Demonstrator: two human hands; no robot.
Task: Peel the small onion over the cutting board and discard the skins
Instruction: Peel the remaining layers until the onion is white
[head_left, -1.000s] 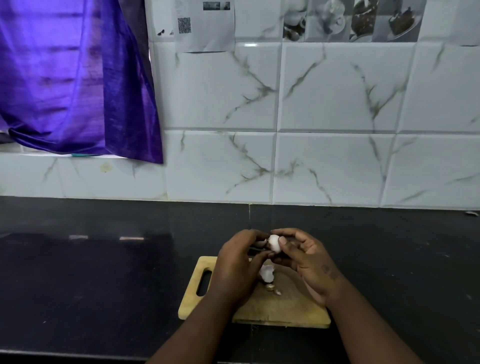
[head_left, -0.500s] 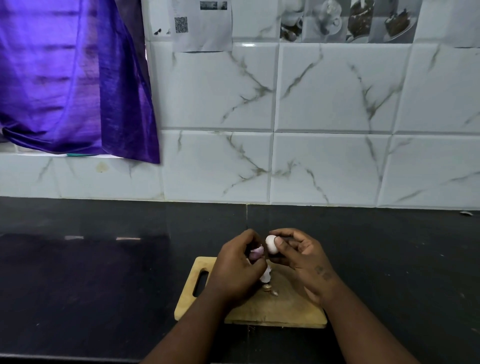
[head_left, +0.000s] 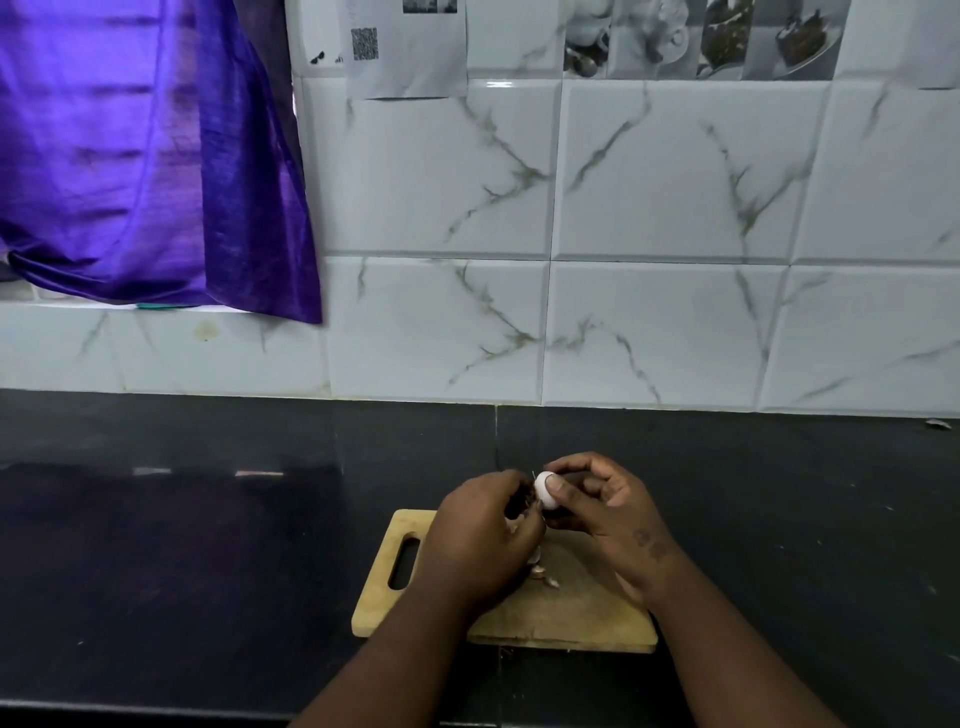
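Over the cutting board (head_left: 571, 621), right hand (head_left: 610, 506) pinches the onion (head_left: 544, 491); left hand (head_left: 475, 538) grips dark skin (head_left: 519, 506), half hiding scraps (head_left: 549, 582).

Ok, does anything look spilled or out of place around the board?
Nothing serious. A few skin scraps lie on the cutting board below the onion, as peeling leaves them. One small pale scrap lies apart on the counter by the wall, far right. The right hand pinches the onion; the left hand grips its dark skin.
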